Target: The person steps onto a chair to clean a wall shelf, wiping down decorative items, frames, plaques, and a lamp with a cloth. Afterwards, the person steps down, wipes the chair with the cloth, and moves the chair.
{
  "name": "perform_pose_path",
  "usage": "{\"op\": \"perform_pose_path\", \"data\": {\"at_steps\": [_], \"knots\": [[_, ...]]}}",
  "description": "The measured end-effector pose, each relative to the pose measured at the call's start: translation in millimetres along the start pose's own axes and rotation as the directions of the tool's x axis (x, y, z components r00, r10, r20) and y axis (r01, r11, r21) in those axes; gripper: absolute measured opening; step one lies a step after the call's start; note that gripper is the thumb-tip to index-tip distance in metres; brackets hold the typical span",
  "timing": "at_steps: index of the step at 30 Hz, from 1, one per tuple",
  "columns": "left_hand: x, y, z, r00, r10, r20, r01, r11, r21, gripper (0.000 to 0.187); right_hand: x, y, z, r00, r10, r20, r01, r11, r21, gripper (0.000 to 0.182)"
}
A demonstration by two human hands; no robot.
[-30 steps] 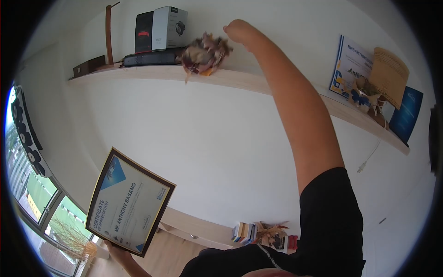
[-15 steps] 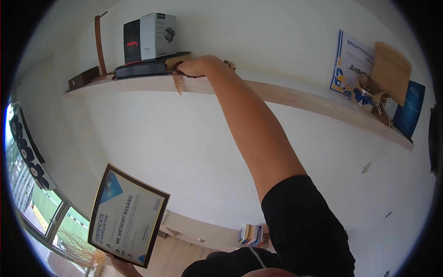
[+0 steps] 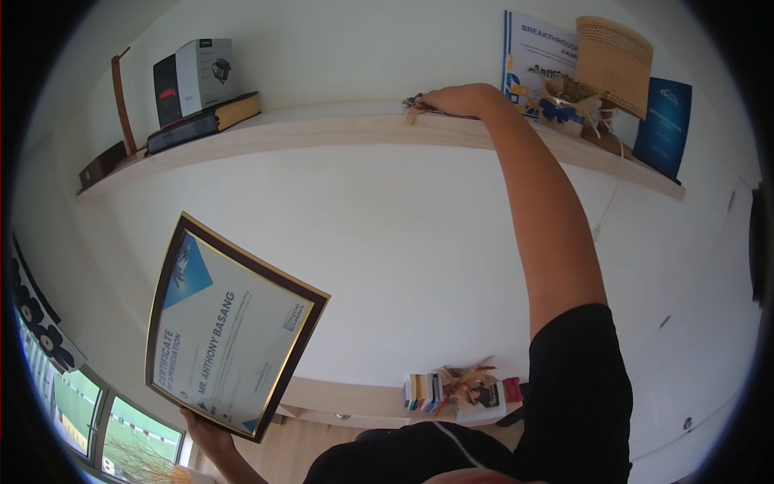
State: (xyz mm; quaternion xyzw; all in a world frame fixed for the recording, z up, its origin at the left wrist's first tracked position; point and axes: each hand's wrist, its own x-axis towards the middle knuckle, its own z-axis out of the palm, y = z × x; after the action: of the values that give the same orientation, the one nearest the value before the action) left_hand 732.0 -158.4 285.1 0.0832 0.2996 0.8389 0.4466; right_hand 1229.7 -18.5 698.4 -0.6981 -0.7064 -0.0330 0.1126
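Note:
A framed certificate [image 3: 230, 331] with a dark, gold-edged frame is held up at the lower left. My left hand [image 3: 211, 440] is closed on its bottom edge, with part of the fingers hidden behind the frame. High up, my right hand [image 3: 459, 100] rests at the long wooden shelf [image 3: 339, 131], its fingers closed around something small. Only a greyish-brown bit and a tan ribbon-like strip [image 3: 412, 117] show at the fingertips; the rest is hidden. To the right of this hand stand an award certificate [image 3: 532, 56] and a small dried bouquet with a blue bow [image 3: 562, 113].
On the shelf's left part, a white-and-black box [image 3: 205, 74] stands on a thick black book [image 3: 189, 129]. A woven lampshade [image 3: 617, 60] and a blue folder [image 3: 663, 129] are at the right. Below are a lower cabinet [image 3: 355, 395] and several books [image 3: 423, 391].
My right hand has moved right along the shelf, away from the black book, with the tan strip. The view has shifted right. The framed certificate has come up closer.

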Motion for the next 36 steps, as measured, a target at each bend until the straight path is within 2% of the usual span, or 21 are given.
{"op": "perform_pose_path", "data": {"at_steps": [5, 6, 8, 9, 11, 12, 14, 16, 18, 21, 22, 24, 26, 28, 30, 31, 32, 33, 34, 35, 36], "knots": [[-3.6, -16.7, 9.3, 0.987, -0.090, 0.130, 0.091, 0.996, -0.001, 0.047, -57.6, 30.9, -8.1, 0.954, 0.299, -0.012, -0.297, 0.951, 0.081, 0.046], [-2.5, -21.6, 8.5, 0.988, -0.092, 0.122, 0.092, 0.996, 0.006, 0.047, -73.2, 40.1, -1.2, 0.971, 0.026, -0.239, -0.044, 0.997, -0.071, 0.043], [-2.0, -31.3, 2.1, 0.979, -0.110, 0.170, 0.107, 0.994, 0.028, 0.046, -98.9, 56.9, 11.9, 0.851, -0.249, -0.463, 0.145, 0.958, -0.248, 0.032], [-3.8, -43.1, 2.2, 0.982, -0.093, 0.165, 0.088, 0.995, 0.037, 0.045, -99.1, 69.9, 18.0, 0.824, -0.220, -0.522, 0.119, 0.968, -0.221, 0.025], [-6.6, -51.5, 13.4, 0.981, -0.069, 0.182, 0.059, 0.997, 0.057, 0.044, -121.8, 73.7, 48.9, 0.541, -0.436, -0.719, -0.085, 0.822, -0.563, 0.022], [-12.6, -53.3, 22.9, 0.978, -0.065, 0.199, 0.050, 0.996, 0.077, 0.044, -137.1, 76.0, 59.8, 0.520, -0.468, -0.714, -0.089, 0.802, -0.591, 0.026], [-18.0, -58.0, 35.0, 0.972, -0.034, 0.234, 0.014, 0.996, 0.085, 0.042, -163.3, 68.1, 103.5, 0.536, -0.490, -0.687, -0.044, 0.797, -0.603, 0.029], [-32.4, -68.8, 52.4, 0.963, 0.028, 0.268, -0.062, 0.991, 0.119, 0.037, -184.4, 59.2, 154.9, 0.675, -0.198, -0.711, 0.047, 0.973, -0.226, 0.037], [-54.2, -86.6, 72.8, 0.947, 0.049, 0.318, -0.109, 0.979, 0.172, 0.032, -190.2, 41.2, 218.8, 0.647, -0.096, -0.756, 0.158, 0.987, 0.011, 0.042], [-85.3, -128.3, 93.6, 0.917, 0.019, 0.398, -0.136, 0.953, 0.269, 0.031, -194.4, -29.2, 294.7, 0.616, -0.139, -0.775, 0.366, 0.922, 0.125, 0.048], [-95.2, -141.8, 98.0, 0.913, -0.006, 0.408, -0.119, 0.952, 0.280, 0.031, -203.9, -59.6, 306.8, 0.716, -0.127, -0.687, 0.388, 0.890, 0.240, 0.058], [-117.6, -169.2, 104.9, 0.850, -0.105, 0.517, -0.116, 0.919, 0.377, 0.031, -209.9, -97.7, 338.9, 0.668, -0.199, -0.717, 0.509, 0.825, 0.246, 0.056], [-140.7, -192.2, 115.0, 0.853, -0.016, 0.521, -0.217, 0.898, 0.383, 0.032, -212.3, -88.3, 366.6, 0.671, -0.259, -0.695, 0.511, 0.840, 0.181, 0.056], [-151.7, -204.0, 113.6, 0.823, -0.177, 0.540, -0.110, 0.883, 0.457, 0.033, -215.7, -53.1, 370.7, 0.566, -0.359, -0.742, 0.366, 0.916, -0.165, 0.055], [-165.1, -213.8, 116.8, 0.824, -0.213, 0.524, -0.044, 0.899, 0.436, 0.035, -224.2, 8.0, 372.6, 0.644, -0.165, -0.747, 0.121, 0.986, -0.113, 0.054], [-168.3, -214.6, 116.3, 0.807, -0.234, 0.541, -0.043, 0.892, 0.450, 0.035, -229.7, 45.8, 369.5, 0.624, 0.043, -0.780, 0.039, 0.995, 0.086, 0.051], [-171.7, -216.9, 115.8, 0.790, -0.255, 0.558, -0.040, 0.886, 0.462, 0.036, -238.0, 88.1, 372.2, 0.508, 0.232, -0.829, -0.192, 0.969, 0.153, 0.051], [-173.9, -220.4, 115.7, 0.761, -0.276, 0.587, -0.055, 0.874, 0.483, 0.037, -251.8, 126.9, 368.7, 0.343, 0.429, -0.836, -0.268, 0.897, 0.350, 0.051], [-178.3, -223.8, 116.9, 0.758, -0.291, 0.583, -0.047, 0.868, 0.495, 0.037, -266.9, 155.7, 364.0, 0.182, 0.615, -0.767, -0.315, 0.776, 0.547, 0.048], [-183.7, -226.6, 120.2, 0.743, -0.317, 0.589, -0.040, 0.858, 0.513, 0.037, -273.3, 167.1, 354.3, 0.004, 0.676, -0.737, -0.207, 0.721, 0.661, 0.045], [-172.3, -220.3, 120.3, 0.727, -0.346, 0.593, -0.028, 0.848, 0.529, 0.037, -262.2, 147.3, 345.5, 0.002, 0.676, -0.736, -0.226, 0.718, 0.659, 0.045]]}}
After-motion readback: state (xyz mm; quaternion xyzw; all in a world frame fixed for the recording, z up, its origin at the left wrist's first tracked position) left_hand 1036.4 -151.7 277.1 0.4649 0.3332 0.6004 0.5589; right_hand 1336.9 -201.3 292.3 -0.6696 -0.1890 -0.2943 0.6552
